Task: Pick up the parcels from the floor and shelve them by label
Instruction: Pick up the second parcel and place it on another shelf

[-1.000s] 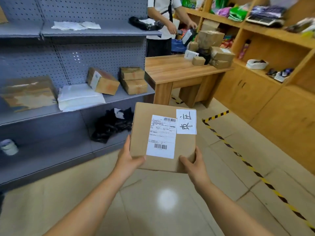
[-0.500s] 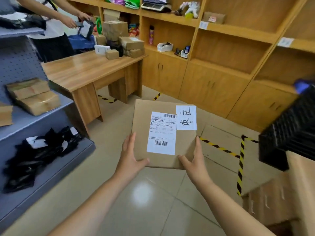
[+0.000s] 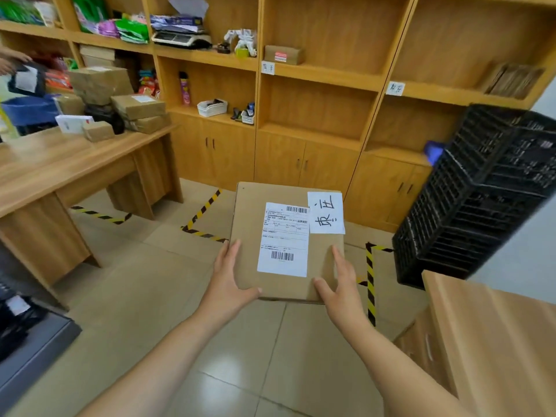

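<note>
Parcel (image 3: 287, 240) flat, label up, long axis away, left hand (image 3: 230, 285) and right hand (image 3: 340, 285) fingers grasping near corners.

The parcel (image 3: 285, 242) is a flat brown cardboard box, held in the air above the tiled floor (image 3: 144, 284) with its broad top face turned up toward the camera. A white printed shipping label (image 3: 284, 239) with two barcodes sits near the middle of that face — beside it, at the far right corner, a smaller white slip (image 3: 325, 212) carries handwritten characters. The left hand (image 3: 230, 284) and right hand (image 3: 341, 288) clasp its near corners, thumbs resting on top.
</note>
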`<state>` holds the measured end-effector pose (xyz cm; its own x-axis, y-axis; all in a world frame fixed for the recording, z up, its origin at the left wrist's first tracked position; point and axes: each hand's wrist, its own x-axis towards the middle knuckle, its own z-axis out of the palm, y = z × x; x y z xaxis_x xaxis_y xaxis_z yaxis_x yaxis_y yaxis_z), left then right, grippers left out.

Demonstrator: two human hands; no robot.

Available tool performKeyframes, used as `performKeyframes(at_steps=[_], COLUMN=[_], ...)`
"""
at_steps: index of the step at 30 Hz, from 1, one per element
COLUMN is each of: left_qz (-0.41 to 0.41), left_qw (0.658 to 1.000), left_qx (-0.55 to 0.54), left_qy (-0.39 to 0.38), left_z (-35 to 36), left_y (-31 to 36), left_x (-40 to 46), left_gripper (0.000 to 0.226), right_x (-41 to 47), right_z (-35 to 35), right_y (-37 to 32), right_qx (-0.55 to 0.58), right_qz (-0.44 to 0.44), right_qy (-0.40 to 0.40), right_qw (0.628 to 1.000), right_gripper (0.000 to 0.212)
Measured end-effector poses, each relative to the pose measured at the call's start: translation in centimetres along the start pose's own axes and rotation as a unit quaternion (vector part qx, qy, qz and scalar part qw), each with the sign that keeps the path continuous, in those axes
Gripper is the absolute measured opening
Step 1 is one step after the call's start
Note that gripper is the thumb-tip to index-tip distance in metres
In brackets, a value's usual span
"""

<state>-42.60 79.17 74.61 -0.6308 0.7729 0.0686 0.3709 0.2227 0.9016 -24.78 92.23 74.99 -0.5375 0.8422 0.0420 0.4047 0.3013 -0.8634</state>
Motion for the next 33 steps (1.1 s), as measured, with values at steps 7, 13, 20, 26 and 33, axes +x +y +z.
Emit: performKeyframes(at_steps=[7, 13, 20, 26, 33], left_qz=[0.005, 0.02, 0.052, 0.087, 0.149], left_qw=[0.999, 0.998, 0.995, 0.985, 0.973], left_qx=[-0.024, -0.014, -0.017, -0.036, -0.032], left_qy=[-0.027, -0.052, -0.087, -0.144, -0.175], left_z=[7.9, 11.7, 15.2, 16.3, 16.5], left_y=[4.1, 6.5, 7.6, 8.8, 10.9], left_x=[6.7, 12.3, 21.4, 31.9, 44.8], left_gripper=[0.102, 0.1, 0.102, 0.103, 0.104], right_x=[7.3, 12.4, 19.7, 28.0, 38.3], right_z=[-7.5, -10.8, -13.1, -14.3, -14.4], right_y=[3.3, 5.2, 7.0, 6.3, 4.0], right_qx=[-0.012, -0.008, -0.004, -0.018, -0.025], right_qz=[0.008, 0.009, 0.01, 0.013, -0.002], right_qy=[0.011, 0.035, 0.093, 0.143, 0.198], right_qw=[1.0, 0.999, 0.996, 0.989, 0.98], right_gripper=[0.063, 0.061, 0.06, 0.059, 0.061])
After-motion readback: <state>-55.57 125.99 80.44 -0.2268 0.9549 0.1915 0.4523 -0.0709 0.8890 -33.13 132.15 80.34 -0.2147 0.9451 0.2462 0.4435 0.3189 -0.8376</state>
